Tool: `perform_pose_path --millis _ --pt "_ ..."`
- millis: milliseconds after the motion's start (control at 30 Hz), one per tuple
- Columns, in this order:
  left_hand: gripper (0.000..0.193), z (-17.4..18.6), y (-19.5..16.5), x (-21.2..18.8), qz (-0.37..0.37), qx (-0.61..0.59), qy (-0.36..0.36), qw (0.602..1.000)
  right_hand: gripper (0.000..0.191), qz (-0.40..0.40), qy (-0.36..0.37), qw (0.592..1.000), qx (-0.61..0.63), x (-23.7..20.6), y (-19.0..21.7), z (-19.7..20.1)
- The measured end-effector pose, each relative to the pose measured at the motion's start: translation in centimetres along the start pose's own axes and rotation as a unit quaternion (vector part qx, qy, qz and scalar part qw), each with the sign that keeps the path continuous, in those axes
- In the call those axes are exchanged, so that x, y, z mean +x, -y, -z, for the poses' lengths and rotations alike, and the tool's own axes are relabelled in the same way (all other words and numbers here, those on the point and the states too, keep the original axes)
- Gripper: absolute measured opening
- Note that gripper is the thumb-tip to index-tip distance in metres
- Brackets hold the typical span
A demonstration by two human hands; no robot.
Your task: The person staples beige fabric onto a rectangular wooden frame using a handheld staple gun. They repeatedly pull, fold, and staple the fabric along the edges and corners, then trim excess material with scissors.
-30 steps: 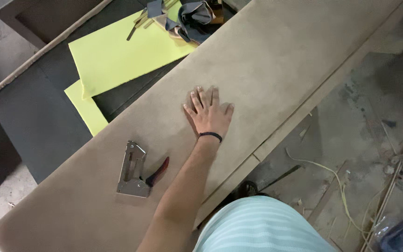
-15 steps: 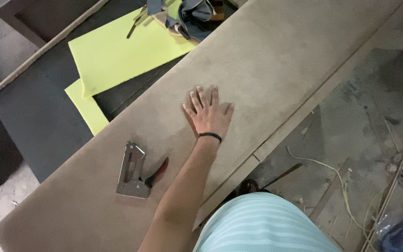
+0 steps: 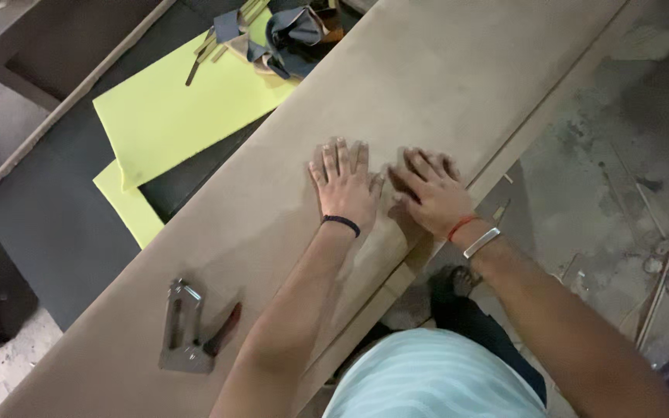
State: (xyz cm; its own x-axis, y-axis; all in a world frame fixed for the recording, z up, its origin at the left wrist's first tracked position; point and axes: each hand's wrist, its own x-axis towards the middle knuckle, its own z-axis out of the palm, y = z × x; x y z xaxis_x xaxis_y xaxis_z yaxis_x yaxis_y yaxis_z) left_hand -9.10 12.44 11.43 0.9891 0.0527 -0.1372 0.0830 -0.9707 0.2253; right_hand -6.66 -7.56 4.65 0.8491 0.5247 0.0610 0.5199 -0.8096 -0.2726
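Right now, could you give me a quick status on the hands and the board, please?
Left hand and right hand both flat, palms down, on the tan fabric-covered board. Nothing held. Staple gun lies on the board near the left forearm, untouched.

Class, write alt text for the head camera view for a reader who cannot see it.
Both hands, left hand and right hand, press flat side by side on a long tan fabric-covered panel. A staple gun lies on the panel nearer the person; yellow-green sheets lie beyond its far edge.

The right hand (image 3: 431, 197) is motion-blurred, and the tan panel (image 3: 443, 85) runs past the frame's edges.
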Motion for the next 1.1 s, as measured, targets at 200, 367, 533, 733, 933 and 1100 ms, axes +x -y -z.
perform_pose_path --millis 200,367,533,733,933,1100 --pt "0.075 -3.9 -7.3 9.4 -0.035 0.011 0.002 0.999 0.064 -0.057 0.012 0.998 -0.023 4.8 -11.3 3.8" --pt "0.069 -4.1 -17.8 17.3 -0.052 0.059 -0.16 0.984 0.069 -0.045 0.056 0.995 -0.066 9.7 -24.9 8.9" --pt "0.074 -2.0 -27.5 21.9 0.065 0.028 0.019 0.997 0.071 0.003 0.065 0.997 -0.042 11.5 -34.3 13.7" --pt "0.079 -2.8 -35.2 30.8 0.082 0.058 -0.011 0.995 0.07 0.032 0.124 0.992 -0.013 14.8 -44.8 16.8" --pt "0.078 -3.1 -39.6 41.9 0.11 0.044 -0.036 0.992 0.068 0.019 0.11 0.994 -0.018 22.5 -54.9 19.0" --pt "0.071 -2.9 -45.2 55.6 0.116 0.036 -0.045 0.992 0.073 0.071 0.064 0.995 -0.014 30.5 -66.2 20.7"
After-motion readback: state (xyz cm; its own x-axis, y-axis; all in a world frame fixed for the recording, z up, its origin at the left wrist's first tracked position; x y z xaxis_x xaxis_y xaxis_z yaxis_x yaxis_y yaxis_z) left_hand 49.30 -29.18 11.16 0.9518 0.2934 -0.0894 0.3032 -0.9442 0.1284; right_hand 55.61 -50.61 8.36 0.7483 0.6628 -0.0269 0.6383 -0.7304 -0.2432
